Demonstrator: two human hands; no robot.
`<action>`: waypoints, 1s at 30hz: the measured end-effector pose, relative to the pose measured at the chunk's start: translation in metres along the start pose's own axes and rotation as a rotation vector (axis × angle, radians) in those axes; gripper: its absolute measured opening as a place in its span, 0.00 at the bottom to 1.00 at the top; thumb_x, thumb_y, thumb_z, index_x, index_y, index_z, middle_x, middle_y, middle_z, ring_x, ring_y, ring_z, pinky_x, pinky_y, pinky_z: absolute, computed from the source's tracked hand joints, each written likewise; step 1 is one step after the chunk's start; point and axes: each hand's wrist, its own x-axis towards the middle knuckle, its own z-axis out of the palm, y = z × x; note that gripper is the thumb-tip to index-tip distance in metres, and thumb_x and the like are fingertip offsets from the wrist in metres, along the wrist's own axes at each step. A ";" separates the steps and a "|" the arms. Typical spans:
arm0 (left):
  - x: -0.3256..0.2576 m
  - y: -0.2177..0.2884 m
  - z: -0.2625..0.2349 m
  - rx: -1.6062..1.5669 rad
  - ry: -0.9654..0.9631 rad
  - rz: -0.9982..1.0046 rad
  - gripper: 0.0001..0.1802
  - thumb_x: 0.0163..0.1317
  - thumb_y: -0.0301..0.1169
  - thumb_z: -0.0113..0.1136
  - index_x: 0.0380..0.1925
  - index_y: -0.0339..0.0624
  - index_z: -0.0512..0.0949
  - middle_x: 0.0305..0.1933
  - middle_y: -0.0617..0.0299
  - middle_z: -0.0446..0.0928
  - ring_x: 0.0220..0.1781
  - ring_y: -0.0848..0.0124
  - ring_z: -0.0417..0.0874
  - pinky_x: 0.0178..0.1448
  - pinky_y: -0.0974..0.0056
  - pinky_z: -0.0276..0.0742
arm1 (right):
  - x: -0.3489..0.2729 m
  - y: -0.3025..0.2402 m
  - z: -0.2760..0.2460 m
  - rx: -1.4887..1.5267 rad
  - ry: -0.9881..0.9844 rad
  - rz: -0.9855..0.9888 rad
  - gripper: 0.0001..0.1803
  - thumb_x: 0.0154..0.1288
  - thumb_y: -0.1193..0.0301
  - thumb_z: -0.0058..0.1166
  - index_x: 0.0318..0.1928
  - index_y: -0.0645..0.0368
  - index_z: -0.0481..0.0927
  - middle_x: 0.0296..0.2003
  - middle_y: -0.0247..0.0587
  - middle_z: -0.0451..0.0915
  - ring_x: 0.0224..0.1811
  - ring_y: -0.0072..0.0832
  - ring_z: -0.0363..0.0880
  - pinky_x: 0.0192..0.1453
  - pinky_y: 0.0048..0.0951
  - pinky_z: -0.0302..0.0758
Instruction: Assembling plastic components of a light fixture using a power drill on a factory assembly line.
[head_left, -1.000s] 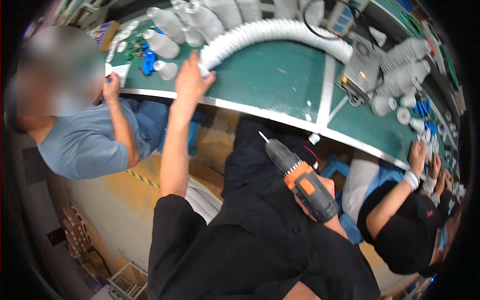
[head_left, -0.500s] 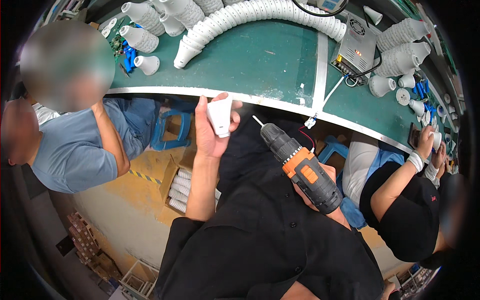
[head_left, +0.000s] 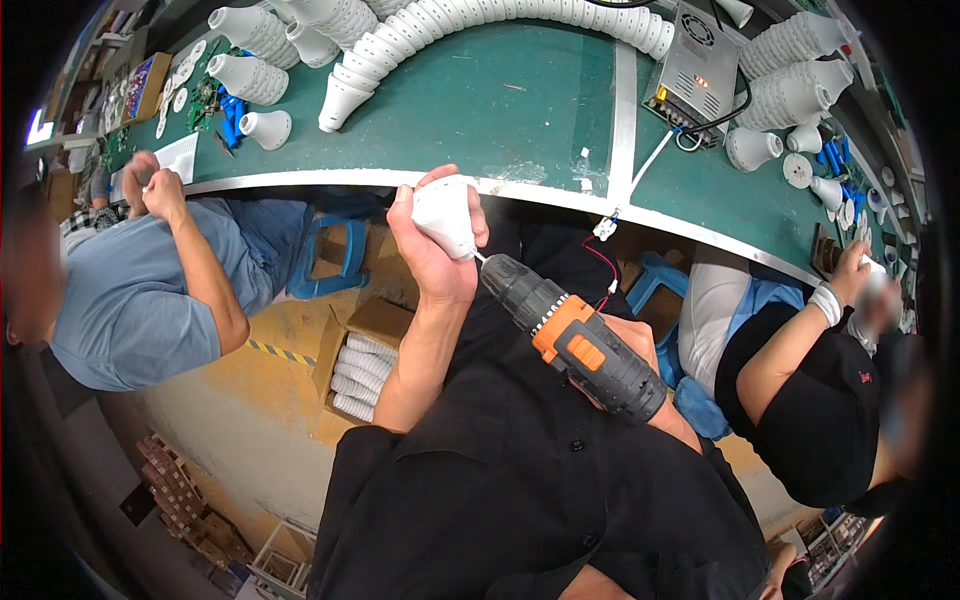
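A white cone-shaped plastic housing (head_left: 443, 215) sits in my left hand (head_left: 445, 268), the fingers wrapped round its sides. My right hand (head_left: 632, 345) grips an orange and black cordless drill (head_left: 575, 335), mostly from behind and below, so its handle is hidden. The drill's thin bit (head_left: 479, 256) points up and left, its tip at the lower edge of the housing. Whether the tip is inside a hole, I cannot tell. Both hands are held in front of the bench edge.
Ahead runs a green workbench (head_left: 480, 95) with a curved row of nested white housings (head_left: 400, 45). A metal power supply (head_left: 697, 65) stands right of centre. A co-worker in blue (head_left: 150, 290) is at left, another in black (head_left: 800, 400) at right. Below left is a carton (head_left: 335, 345).
My left hand has turned the housing so its lower edge faces the drill. The drill has moved left, bringing its bit to the housing. The left co-worker's hands now show above the bench edge.
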 end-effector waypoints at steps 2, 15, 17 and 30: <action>0.002 -0.003 0.001 0.033 -0.025 0.079 0.34 0.71 0.56 0.37 0.52 0.35 0.74 0.31 0.53 0.76 0.23 0.68 0.75 0.23 0.65 0.69 | 0.000 0.001 0.002 0.060 0.024 0.054 0.13 0.51 0.79 0.66 0.39 0.69 0.81 0.31 0.46 0.82 0.29 0.39 0.84 0.32 0.30 0.78; 0.000 -0.011 0.000 0.120 -0.081 0.263 0.34 0.69 0.55 0.35 0.53 0.34 0.72 0.30 0.52 0.75 0.21 0.68 0.74 0.21 0.66 0.71 | 0.001 0.001 0.000 0.010 -0.024 0.058 0.14 0.51 0.79 0.66 0.40 0.70 0.81 0.32 0.48 0.82 0.30 0.40 0.84 0.34 0.31 0.79; 0.000 -0.012 0.001 0.129 -0.079 0.342 0.36 0.69 0.58 0.35 0.52 0.33 0.71 0.27 0.52 0.75 0.19 0.68 0.73 0.21 0.66 0.70 | 0.002 -0.001 0.001 0.039 0.007 0.039 0.14 0.51 0.79 0.66 0.40 0.69 0.81 0.32 0.48 0.82 0.30 0.40 0.84 0.34 0.31 0.79; 0.003 -0.014 0.000 0.086 -0.105 0.371 0.36 0.70 0.59 0.34 0.50 0.33 0.71 0.22 0.51 0.72 0.17 0.67 0.71 0.20 0.65 0.68 | -0.004 0.004 0.004 -0.019 0.013 0.090 0.13 0.48 0.73 0.66 0.37 0.61 0.82 0.28 0.43 0.79 0.26 0.41 0.81 0.30 0.31 0.77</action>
